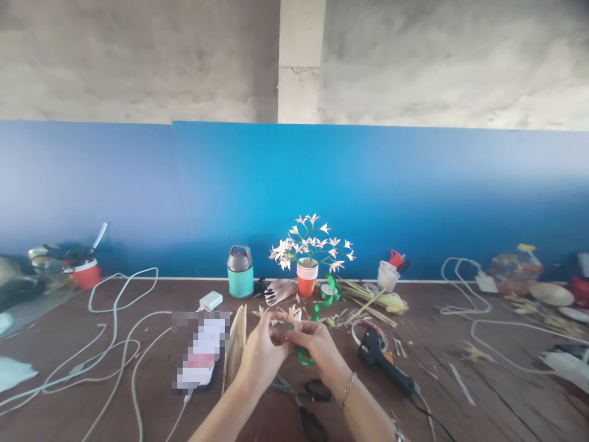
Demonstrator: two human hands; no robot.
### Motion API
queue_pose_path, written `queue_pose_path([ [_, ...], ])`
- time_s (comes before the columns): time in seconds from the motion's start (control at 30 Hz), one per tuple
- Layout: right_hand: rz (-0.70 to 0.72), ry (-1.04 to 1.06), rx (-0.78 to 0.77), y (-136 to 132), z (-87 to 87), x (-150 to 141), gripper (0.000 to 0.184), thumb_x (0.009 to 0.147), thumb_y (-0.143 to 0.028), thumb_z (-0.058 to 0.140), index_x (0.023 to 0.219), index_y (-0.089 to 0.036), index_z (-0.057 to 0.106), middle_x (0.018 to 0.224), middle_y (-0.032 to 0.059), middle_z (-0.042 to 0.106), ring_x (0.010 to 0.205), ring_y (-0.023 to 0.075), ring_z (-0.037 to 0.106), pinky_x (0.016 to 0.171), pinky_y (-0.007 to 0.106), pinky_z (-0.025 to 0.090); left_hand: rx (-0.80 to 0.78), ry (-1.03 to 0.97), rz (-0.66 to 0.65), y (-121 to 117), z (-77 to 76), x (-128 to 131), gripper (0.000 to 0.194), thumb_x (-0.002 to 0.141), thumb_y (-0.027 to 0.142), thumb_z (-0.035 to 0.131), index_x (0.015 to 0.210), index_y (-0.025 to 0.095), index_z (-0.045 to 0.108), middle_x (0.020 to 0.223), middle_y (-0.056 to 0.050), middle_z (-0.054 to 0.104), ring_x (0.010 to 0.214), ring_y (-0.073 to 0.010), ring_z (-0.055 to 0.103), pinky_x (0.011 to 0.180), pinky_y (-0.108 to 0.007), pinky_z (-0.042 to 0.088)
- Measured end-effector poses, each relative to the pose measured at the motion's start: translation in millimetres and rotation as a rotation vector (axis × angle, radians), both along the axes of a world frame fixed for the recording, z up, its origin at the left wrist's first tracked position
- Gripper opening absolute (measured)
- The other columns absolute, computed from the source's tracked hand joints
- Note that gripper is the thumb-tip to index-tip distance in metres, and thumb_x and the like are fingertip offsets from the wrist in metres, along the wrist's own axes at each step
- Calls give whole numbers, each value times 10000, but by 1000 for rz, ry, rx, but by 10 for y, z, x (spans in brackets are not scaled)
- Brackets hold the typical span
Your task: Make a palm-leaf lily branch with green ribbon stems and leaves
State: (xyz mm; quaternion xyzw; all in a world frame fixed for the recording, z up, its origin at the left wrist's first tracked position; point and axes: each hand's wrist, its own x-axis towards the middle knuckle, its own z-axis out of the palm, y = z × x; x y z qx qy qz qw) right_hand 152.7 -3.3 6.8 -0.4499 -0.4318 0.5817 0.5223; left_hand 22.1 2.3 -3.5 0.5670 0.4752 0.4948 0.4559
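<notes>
Just above the table's middle, my left hand and my right hand meet with bent fingers. Between them they pinch a small pale handmade flower; its stem is mostly covered by my fingers. A loop of green ribbon hangs under my right hand and seems to join the strip running from the ribbon roll behind. Dark-handled scissors lie open beneath my forearms. Behind my hands, a red paper cup holds several finished pale flowers on green stems.
A black glue gun lies right of my right hand, its cord trailing forward. Left are a phone, a dried husk and white cables. A turquoise flask, pale stalks and a white cup stand or lie behind.
</notes>
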Motion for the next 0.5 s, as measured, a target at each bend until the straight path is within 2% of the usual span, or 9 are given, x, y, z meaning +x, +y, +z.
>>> queue_pose_path([
  [0.1, -55, -57, 27, -1, 6, -10, 299, 516, -305, 731, 445, -158, 481, 410, -64, 418, 403, 49, 300, 416, 223, 189, 25, 107, 75, -16, -39, 12, 134, 599, 274, 667, 680, 180, 619, 557, -2, 617, 568, -172, 570, 501, -229, 361],
  [0.2, -64, -90, 39, -4, 14, 2, 287, 536, -300, 719, 452, -160, 484, 409, -70, 393, 408, 51, 297, 419, 222, 179, 40, 198, 60, -39, -11, 30, 206, 636, 300, 625, 491, 174, 551, 479, 8, 566, 506, -150, 523, 472, -227, 319],
  [0.37, -4, -117, 37, 2, 49, 67, 224, 570, -348, 705, 568, -160, 584, 466, -49, 485, 421, 68, 365, 417, 215, 216, -80, 45, -42, -54, 106, 51, 260, 642, 368, 643, 512, 153, 573, 460, 9, 574, 464, -127, 504, 478, -225, 346],
  [0.5, 38, -150, 52, 21, 55, 129, 251, 580, -372, 717, 567, -147, 604, 432, -59, 446, 420, 61, 329, 421, 213, 200, -187, -126, -52, -54, 186, 28, 244, 577, 351, 709, 534, 145, 586, 458, 14, 577, 447, -111, 505, 467, -215, 358],
])
